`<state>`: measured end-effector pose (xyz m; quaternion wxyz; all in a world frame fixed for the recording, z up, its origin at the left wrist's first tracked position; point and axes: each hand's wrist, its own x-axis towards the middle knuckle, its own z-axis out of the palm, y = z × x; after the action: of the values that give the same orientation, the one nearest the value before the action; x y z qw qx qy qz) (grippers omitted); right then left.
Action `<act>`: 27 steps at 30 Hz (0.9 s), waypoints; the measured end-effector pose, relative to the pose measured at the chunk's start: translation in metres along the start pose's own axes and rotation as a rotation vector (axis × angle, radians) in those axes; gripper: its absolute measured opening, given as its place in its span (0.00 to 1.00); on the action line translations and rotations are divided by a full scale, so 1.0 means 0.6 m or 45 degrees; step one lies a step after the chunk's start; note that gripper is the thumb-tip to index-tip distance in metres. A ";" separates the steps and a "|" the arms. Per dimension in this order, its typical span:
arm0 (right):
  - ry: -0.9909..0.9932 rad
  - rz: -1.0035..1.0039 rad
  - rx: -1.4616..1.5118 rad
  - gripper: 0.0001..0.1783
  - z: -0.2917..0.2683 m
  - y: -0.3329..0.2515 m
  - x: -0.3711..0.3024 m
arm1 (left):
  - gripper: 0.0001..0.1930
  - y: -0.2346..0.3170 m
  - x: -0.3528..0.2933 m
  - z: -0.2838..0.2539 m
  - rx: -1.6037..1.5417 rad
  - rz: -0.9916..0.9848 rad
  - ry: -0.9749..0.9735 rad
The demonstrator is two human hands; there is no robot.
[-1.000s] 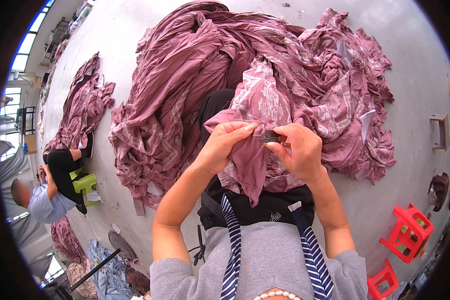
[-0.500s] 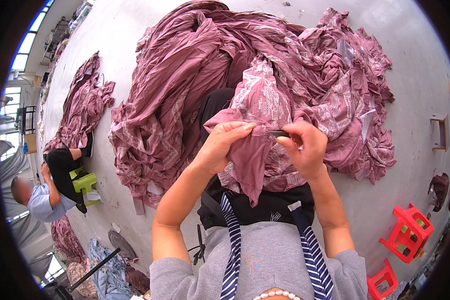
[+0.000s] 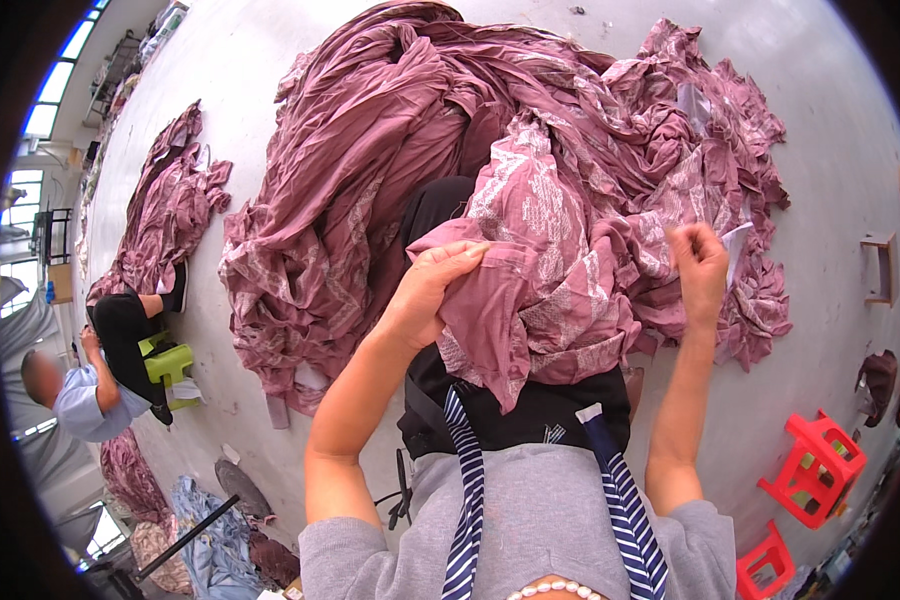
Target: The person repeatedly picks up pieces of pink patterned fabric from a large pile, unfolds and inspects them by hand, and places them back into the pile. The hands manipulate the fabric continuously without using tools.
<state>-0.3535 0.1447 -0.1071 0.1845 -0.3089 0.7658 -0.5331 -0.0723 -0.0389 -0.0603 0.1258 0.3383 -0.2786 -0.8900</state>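
Observation:
A large heap of mauve fabric with white printed patterns (image 3: 370, 170) lies in front of me and over my lap. My left hand (image 3: 440, 283) is closed on a corner of this fabric, pinching its edge between thumb and fingers. The held flap (image 3: 490, 320) hangs down over my dark-clad knees. To the right, above the heap, my right hand (image 3: 698, 270) is curled up and apart from the held edge. Whatever its fingers hold is hidden; no tool shows clearly now.
On the left a person (image 3: 100, 395) sits on a green stool (image 3: 170, 365) beside more mauve fabric (image 3: 160, 220). Red plastic stools (image 3: 815, 468) stand at the lower right. Blue cloth (image 3: 210, 540) lies at the lower left, near a black bar (image 3: 190, 538).
My right hand has moved away from the fabric edge to the right, and the small dark tool seen in it no longer shows. My left hand keeps its pinch, shifted slightly left.

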 end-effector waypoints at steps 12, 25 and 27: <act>-0.313 -0.472 -0.153 0.17 0.116 -0.144 -0.089 | 0.16 -0.021 0.013 -0.014 -0.044 0.081 0.180; -0.191 -0.673 -0.175 0.16 0.142 -0.139 -0.091 | 0.12 -0.013 0.003 0.010 -0.024 0.162 0.057; -0.152 -0.713 -0.186 0.16 0.142 -0.138 -0.087 | 0.12 -0.009 0.001 0.014 -0.016 0.173 0.000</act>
<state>-0.2399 0.1000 -0.0632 0.0522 -0.5516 0.6749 -0.4875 -0.0789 -0.0314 -0.0586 0.1880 0.3177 -0.2952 -0.8812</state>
